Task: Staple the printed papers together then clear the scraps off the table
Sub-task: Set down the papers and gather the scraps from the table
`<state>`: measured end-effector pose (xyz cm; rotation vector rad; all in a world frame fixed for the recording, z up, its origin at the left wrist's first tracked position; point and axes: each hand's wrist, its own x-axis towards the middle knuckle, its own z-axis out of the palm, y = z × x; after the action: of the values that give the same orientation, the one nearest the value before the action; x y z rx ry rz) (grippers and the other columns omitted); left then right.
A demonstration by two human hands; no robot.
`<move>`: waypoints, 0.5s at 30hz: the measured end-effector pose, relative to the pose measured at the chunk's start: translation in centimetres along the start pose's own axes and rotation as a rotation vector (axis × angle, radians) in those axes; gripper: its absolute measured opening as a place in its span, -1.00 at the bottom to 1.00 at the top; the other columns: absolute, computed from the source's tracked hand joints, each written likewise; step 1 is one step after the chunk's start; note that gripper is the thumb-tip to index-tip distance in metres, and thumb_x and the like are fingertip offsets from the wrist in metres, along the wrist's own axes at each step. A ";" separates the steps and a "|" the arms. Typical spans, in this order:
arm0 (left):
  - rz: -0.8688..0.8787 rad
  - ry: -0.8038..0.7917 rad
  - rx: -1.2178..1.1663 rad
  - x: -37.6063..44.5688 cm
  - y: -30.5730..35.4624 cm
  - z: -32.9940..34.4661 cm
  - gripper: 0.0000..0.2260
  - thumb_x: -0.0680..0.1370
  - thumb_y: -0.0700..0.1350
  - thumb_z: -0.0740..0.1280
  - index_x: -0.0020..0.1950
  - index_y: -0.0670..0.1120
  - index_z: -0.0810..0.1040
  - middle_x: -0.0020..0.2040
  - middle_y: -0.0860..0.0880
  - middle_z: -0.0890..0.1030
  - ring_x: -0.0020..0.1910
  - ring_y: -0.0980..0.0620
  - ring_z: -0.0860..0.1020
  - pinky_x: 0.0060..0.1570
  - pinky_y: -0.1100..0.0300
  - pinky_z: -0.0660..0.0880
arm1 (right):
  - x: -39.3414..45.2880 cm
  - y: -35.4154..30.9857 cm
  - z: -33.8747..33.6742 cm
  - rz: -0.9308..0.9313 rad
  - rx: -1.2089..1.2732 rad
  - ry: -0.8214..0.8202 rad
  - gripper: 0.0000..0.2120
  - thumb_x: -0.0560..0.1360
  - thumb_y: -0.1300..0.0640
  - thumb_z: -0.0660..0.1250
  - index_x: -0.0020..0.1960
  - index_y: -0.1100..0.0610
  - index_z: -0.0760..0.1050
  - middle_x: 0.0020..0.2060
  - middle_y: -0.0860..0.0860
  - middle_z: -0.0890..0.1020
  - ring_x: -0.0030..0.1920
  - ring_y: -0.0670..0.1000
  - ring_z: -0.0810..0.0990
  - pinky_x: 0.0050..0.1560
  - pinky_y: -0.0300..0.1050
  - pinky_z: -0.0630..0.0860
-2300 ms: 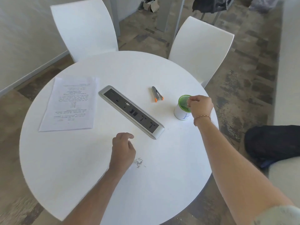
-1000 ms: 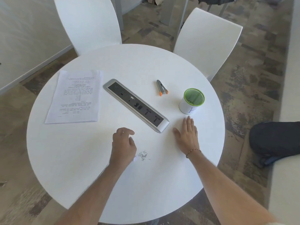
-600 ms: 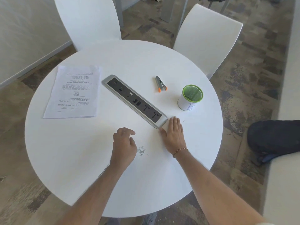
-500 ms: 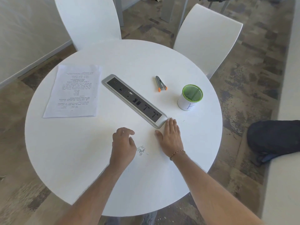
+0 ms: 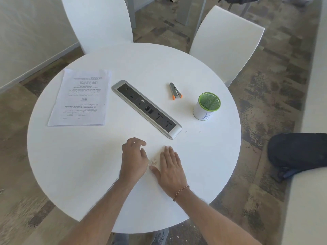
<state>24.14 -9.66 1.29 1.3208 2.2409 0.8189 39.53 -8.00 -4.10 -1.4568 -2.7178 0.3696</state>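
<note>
A small heap of scraps [image 5: 153, 161] lies on the round white table [image 5: 88, 165], squeezed between my two hands. My left hand [image 5: 134, 159] rests on its edge just left of the heap, fingers loosely curled, holding nothing. My right hand [image 5: 169, 169] lies flat, palm down, fingers together, its thumb side against the heap. The printed papers [image 5: 81, 98] lie at the table's left. A grey stapler with orange tips [image 5: 174, 91] lies beyond the socket strip. Two tiny scraps [image 5: 192, 132] sit right of the strip's near end.
A silver and black socket strip [image 5: 146, 107] runs diagonally across the table's middle. A green mesh cup with a white label [image 5: 206, 106] stands at the right. Two white chairs [image 5: 224, 39] stand behind the table. A dark bag [image 5: 297, 152] lies on the floor to the right.
My right hand left the green cup, came down flat on the table and slid left up to the scrap heap. My left hand stayed beside the heap.
</note>
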 end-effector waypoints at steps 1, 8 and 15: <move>-0.001 0.004 -0.002 -0.1 0.1 0.0 -0.72 0.52 -0.35 0.21 0.11 -0.06 0.56 0.16 -0.01 0.54 0.18 -0.06 0.44 0.06 0.21 0.33 | -0.1 0.0 -0.2 -0.031 -0.005 0.019 -0.36 0.63 -0.23 0.09 0.34 0.34 0.43 0.41 0.29 0.41 0.45 0.25 0.33 0.44 0.18 0.29; -0.032 0.015 -0.013 -0.5 -0.7 -1.0 -0.72 0.53 -0.36 0.20 0.12 -0.09 0.56 0.19 -0.02 0.51 0.16 -0.10 0.41 0.05 0.11 0.36 | 4.6 6.6 -3.7 0.381 0.067 0.102 -0.26 0.60 -0.27 0.04 0.43 0.37 0.30 0.45 0.38 0.28 0.47 0.32 0.24 0.44 0.22 0.23; -0.057 0.010 -0.017 -1.3 -1.2 -0.8 -0.71 0.53 -0.35 0.19 0.12 -0.08 0.56 0.19 0.01 0.49 0.16 -0.07 0.40 0.06 0.13 0.37 | 6.8 8.5 -4.0 0.441 0.109 -0.001 -0.16 0.59 -0.29 0.04 0.55 0.37 0.00 0.54 0.29 0.10 0.56 0.23 0.01 0.54 0.14 0.00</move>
<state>23.48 -11.43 1.14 1.2422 2.2635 0.8241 43.25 2.86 -2.63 -2.0129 -2.3115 0.5205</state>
